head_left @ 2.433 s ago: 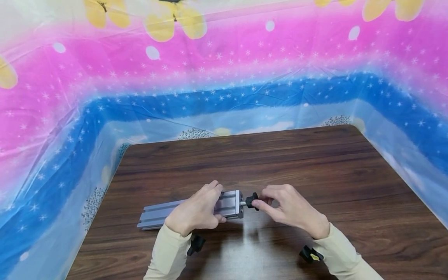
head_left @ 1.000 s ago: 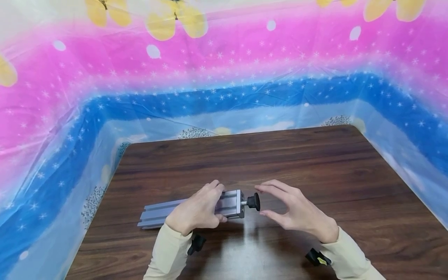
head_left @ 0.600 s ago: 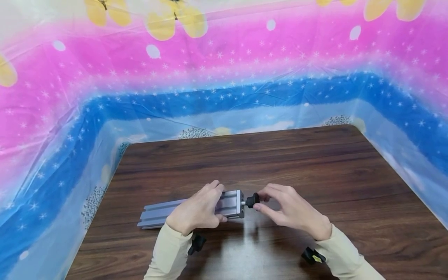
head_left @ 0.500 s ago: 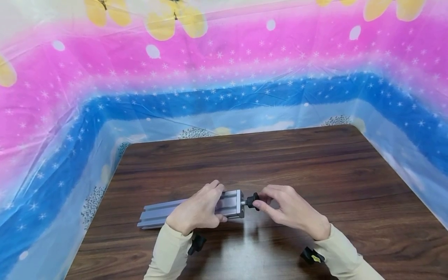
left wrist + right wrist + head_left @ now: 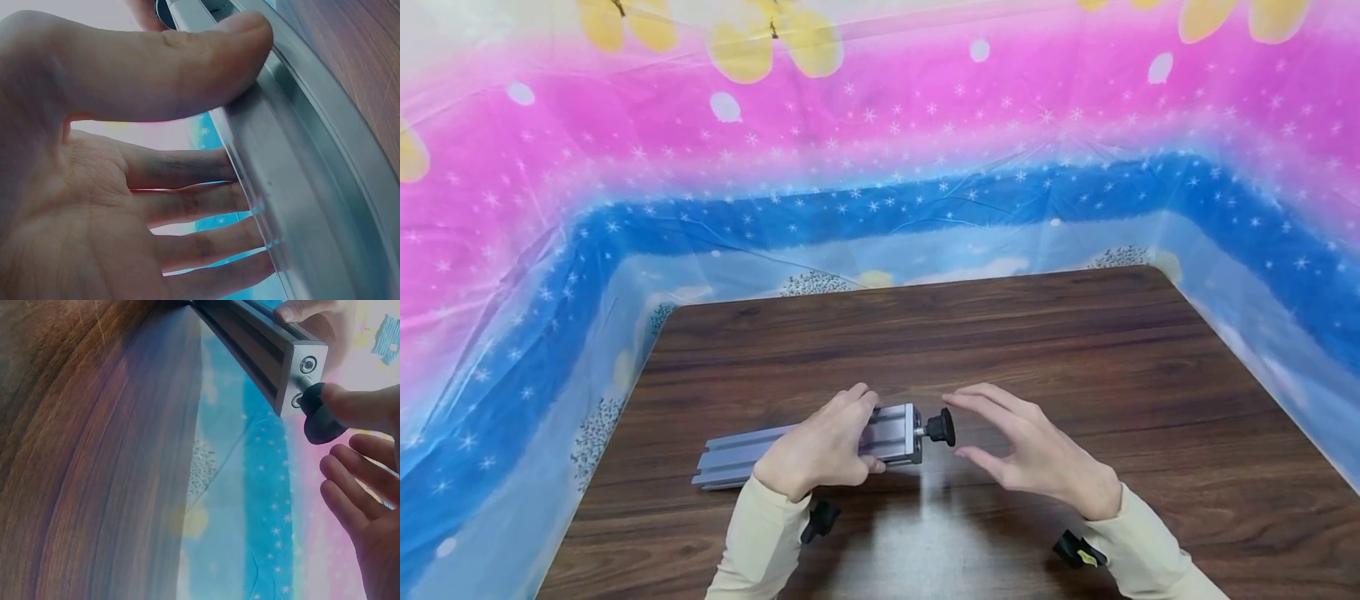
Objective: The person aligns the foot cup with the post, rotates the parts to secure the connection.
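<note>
My left hand (image 5: pixel 816 446) holds a grey aluminium extrusion profile (image 5: pixel 741 457) from above, thumb on the near side and fingers on the far side. In the left wrist view the thumb lies on the slotted profile (image 5: pixel 312 169). A black levelling foot (image 5: pixel 942 427) sits on a threaded stud at the profile's right end. My right hand (image 5: pixel 1037 450) is spread just right of the foot, thumb below and fingers above. The right wrist view shows the end plate (image 5: pixel 304 362) with screws; there the thumb overlaps the foot, and contact is unclear.
Under the hands is a dark wood-grain table (image 5: pixel 970 333). A pink and blue patterned cloth (image 5: pixel 880 142) hangs behind it and along its sides. Black wrist mounts (image 5: pixel 1078 550) hang beneath both sleeves.
The right hand pinched the foot, spread off it, pinched it again about half a second ago, and has now spread and drawn back slightly right. The left hand keeps its grip.
</note>
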A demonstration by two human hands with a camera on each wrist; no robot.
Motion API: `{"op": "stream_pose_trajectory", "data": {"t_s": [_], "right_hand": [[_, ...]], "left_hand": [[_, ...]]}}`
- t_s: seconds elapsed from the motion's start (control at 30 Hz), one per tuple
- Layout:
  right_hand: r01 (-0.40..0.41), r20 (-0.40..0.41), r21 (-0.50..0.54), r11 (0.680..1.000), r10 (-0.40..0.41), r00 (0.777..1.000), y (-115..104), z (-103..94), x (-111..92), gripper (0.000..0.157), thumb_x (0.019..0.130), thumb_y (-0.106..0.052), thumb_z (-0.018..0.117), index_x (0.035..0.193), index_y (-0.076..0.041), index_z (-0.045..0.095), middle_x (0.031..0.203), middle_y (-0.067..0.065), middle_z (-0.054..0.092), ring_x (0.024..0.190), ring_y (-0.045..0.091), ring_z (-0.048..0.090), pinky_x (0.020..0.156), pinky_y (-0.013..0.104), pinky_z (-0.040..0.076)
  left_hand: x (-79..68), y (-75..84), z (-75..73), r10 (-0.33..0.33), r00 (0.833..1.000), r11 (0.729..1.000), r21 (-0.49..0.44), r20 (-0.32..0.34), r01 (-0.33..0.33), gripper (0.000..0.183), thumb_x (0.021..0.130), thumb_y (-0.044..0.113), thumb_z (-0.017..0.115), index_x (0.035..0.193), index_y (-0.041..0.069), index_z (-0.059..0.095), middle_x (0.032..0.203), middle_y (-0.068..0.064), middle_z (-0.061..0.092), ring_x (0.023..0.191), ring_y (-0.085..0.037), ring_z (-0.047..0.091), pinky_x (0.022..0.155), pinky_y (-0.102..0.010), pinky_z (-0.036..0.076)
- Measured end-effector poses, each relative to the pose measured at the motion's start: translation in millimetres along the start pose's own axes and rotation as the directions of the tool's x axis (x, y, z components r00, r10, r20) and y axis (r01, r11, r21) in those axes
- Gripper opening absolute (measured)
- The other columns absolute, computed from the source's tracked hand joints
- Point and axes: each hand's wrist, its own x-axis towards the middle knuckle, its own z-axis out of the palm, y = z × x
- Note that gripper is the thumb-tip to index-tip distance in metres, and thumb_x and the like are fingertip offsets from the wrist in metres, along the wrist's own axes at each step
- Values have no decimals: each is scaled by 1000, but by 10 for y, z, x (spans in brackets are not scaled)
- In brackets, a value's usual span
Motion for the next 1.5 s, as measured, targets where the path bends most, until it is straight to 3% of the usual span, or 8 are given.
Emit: {"op": "stream_pose_trajectory", "data": {"t_s": [0.37, 0.6, 0.83, 1.0, 1.1, 1.2, 1.37, 1.5], "right_hand": [[7, 10, 6, 1000, -7, 1000, 15, 6, 43, 48, 82, -9, 82, 127, -5, 65, 122, 5, 67, 110, 16, 68, 96, 20, 51], [-102, 12, -33, 994, 102, 995, 32, 59, 57, 9, 93, -25, 73, 97, -18, 69, 90, -11, 66, 81, 0, 62, 72, 22, 54], [-146, 21, -80, 986, 148, 989, 28, 101, 81, 28, 97, -27, 69, 73, -23, 54, 69, -16, 49, 59, -6, 40, 53, 11, 35], [-185, 29, -81, 979, 188, 982, -13, 61, 60, 14, 94, -30, 72, 92, -17, 69, 85, -10, 66, 75, 0, 60, 68, 23, 53], [-169, 20, -71, 983, 170, 985, -23, 14, 42, 40, 89, -34, 78, 119, -10, 69, 112, 0, 71, 102, 11, 68, 87, 33, 57], [-102, 24, -43, 994, 103, 994, -10, -16, 35, 57, 84, -30, 83, 132, -6, 63, 126, 4, 66, 114, 18, 66, 97, 31, 53], [-1, 30, -5, 1000, 1, 1000, 10, 2, 53, 53, 84, -16, 82, 131, -4, 63, 126, 5, 65, 113, 17, 66, 100, 19, 47], [-23, 21, -19, 1000, 23, 999, -1, 23, 69, 43, 87, -21, 79, 126, -6, 67, 119, 2, 68, 106, 13, 67, 93, 22, 52]], "left_hand": [[-1, 9, -11, -6, 1000, 1000, 0, 8, 6, 42, 76, 13, 84, 105, -1, 58, 92, -4, 48, 80, -20, 44, 75, -36, 42], [-6, 21, -4, -9, 1000, 1000, -1, 4, 9, 42, 75, 13, 84, 106, -1, 59, 92, -4, 48, 80, -20, 44, 74, -36, 42], [-19, 31, 6, -7, 1000, 1000, 1, -1, 7, 44, 75, 13, 85, 108, -1, 59, 92, -4, 48, 80, -20, 44, 74, -35, 42], [-30, 23, 9, -18, 1000, 1000, 1, 6, 18, 43, 75, 13, 85, 106, 0, 58, 92, -4, 48, 81, -20, 44, 75, -36, 42], [-28, 15, 2, -10, 1000, 1000, 3, 6, 10, 42, 75, 13, 85, 105, -1, 58, 91, -4, 47, 80, -20, 44, 75, -36, 42], [-23, 8, -12, -2, 1000, 1000, 5, 9, 2, 42, 75, 13, 85, 104, -1, 58, 90, -4, 47, 80, -20, 43, 75, -36, 42], [-22, 5, -27, -1, 1000, 1000, 6, 13, 0, 42, 76, 14, 85, 105, -1, 58, 92, -5, 48, 80, -20, 44, 74, -36, 42], [-19, 2, -18, -5, 1000, 1000, 4, 11, 5, 42, 76, 14, 85, 105, -1, 58, 92, -5, 48, 80, -20, 44, 74, -36, 42]]}}
